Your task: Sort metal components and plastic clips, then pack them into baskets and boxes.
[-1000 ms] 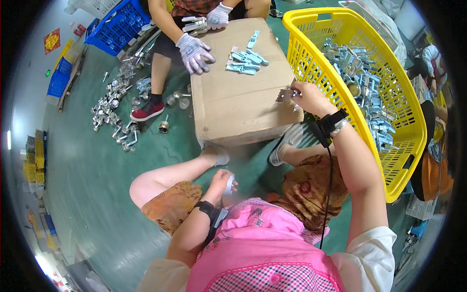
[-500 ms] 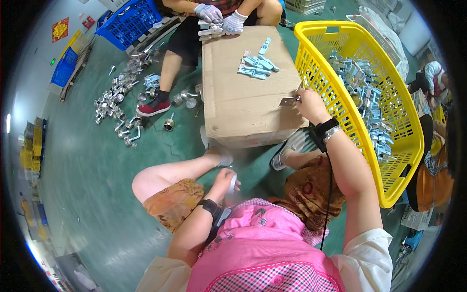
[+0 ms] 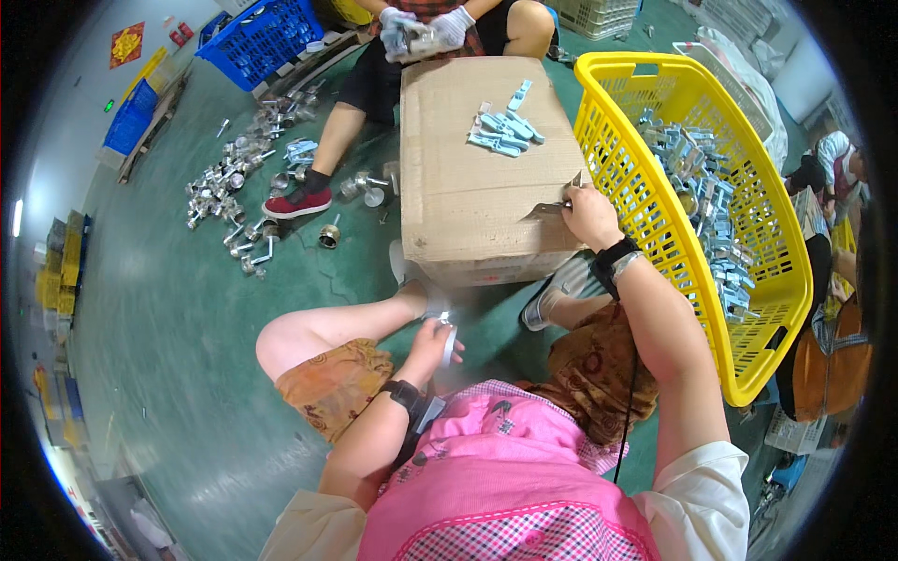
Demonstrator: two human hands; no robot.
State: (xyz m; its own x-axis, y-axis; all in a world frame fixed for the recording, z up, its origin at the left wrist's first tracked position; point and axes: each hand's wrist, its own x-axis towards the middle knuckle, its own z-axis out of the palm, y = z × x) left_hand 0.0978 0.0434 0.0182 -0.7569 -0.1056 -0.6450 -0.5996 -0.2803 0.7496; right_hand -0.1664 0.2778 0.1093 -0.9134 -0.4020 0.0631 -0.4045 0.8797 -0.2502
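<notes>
The right hand (image 3: pixel 591 213) is closed on a thin grey metal part (image 3: pixel 547 208) at the right edge of the cardboard box (image 3: pixel 468 196), beside the yellow basket (image 3: pixel 655 93). The left hand (image 3: pixel 432 338) grips a small shiny metal piece (image 3: pixel 449 337) between the knees.

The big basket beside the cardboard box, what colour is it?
Bright yellow. The plastic basket with its lattice walls shows best in the head view, holding many small metal parts.

A yellow basket (image 3: pixel 748 309), a blue crate (image 3: pixel 262 37), a brown cardboard box (image 3: pixel 468 187), a green floor (image 3: pixel 178 355), a pink checked apron (image 3: pixel 505 496).
</notes>
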